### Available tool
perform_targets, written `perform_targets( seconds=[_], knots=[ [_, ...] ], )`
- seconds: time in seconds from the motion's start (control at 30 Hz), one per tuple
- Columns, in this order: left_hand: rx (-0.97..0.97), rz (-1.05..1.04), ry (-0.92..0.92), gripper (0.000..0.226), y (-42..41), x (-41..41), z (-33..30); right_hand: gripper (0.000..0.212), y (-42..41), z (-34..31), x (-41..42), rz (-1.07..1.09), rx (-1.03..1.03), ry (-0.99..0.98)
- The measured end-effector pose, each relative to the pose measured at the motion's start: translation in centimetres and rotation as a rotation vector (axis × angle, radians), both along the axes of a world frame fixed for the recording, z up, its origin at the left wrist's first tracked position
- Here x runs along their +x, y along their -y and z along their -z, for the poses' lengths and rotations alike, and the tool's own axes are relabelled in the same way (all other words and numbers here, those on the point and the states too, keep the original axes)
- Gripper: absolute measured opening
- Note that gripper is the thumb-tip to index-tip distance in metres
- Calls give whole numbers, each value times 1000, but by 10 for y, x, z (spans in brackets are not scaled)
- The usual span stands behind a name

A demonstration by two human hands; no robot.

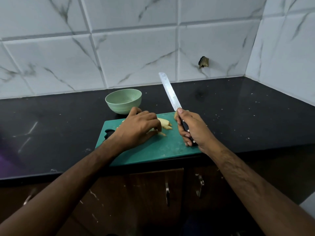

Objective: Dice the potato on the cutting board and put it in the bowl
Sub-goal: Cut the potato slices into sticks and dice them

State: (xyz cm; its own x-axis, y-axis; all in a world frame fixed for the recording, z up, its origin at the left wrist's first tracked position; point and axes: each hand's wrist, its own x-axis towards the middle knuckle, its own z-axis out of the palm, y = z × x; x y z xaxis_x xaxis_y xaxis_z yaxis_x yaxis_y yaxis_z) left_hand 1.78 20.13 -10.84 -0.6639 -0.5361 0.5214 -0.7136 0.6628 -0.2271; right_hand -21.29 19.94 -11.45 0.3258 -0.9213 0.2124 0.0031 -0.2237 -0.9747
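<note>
- Potato (165,124) lies in pale slices on the board (153,149), mostly hidden under the left hand (138,129); how many pieces there are cannot be told.
- One more potato piece (175,115) peeks out at the board's far edge, half covered by the right hand (190,128).
- Left hand rests palm down on the slices, fingers curled over them and fingertips touching the pieces.
- Right hand is wrapped tight round the black handle of the knife (169,91); the blade points up and away, lifted off the board, with the thumb near its base.
- Handle cut-out at the board's left end is partly covered by the left wrist.
- Bowl (123,101), pale green, stands just beyond the board's far left corner; what shows of its inside holds no potato.
- Board is green and sits at the front edge of a black counter (247,116) flecked with white specks.
- White marble-veined tiles (136,53) back the counter, one with a broken hole (203,62).
- Dark cabinet doors (153,193) with metal handles are below.
</note>
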Motion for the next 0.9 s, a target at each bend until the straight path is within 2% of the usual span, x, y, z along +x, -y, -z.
perform_targets(
  seconds=[0.2, 0.3, 0.43, 0.5, 0.7, 0.8, 0.9],
  knots=[
    [109, 109, -21, 21, -23, 14, 11, 42, -3, -2, 2, 3, -8, -26],
    [115, 33, -49, 28, -29, 19, 17, 42, -4, -4, 3, 11, 8, -47],
    [159, -90, -185, 26, -31, 21, 21, 43, -10, -15, -2, -22, 76, -137],
    [163, -109, -183, 25, -30, 19, 22, 41, -19, -22, -9, -44, 104, -291],
    [163, -119, -205, 23, -33, 20, 21, 40, -68, -32, -26, -30, 58, -944],
    [182, -120, -203, 23, -34, 20, 20, 40, -88, -29, -21, 16, -7, -1125],
    [177, -121, -198, 23, -35, 20, 20, 41, -99, -23, -11, 33, -68, -1196]
  ],
)
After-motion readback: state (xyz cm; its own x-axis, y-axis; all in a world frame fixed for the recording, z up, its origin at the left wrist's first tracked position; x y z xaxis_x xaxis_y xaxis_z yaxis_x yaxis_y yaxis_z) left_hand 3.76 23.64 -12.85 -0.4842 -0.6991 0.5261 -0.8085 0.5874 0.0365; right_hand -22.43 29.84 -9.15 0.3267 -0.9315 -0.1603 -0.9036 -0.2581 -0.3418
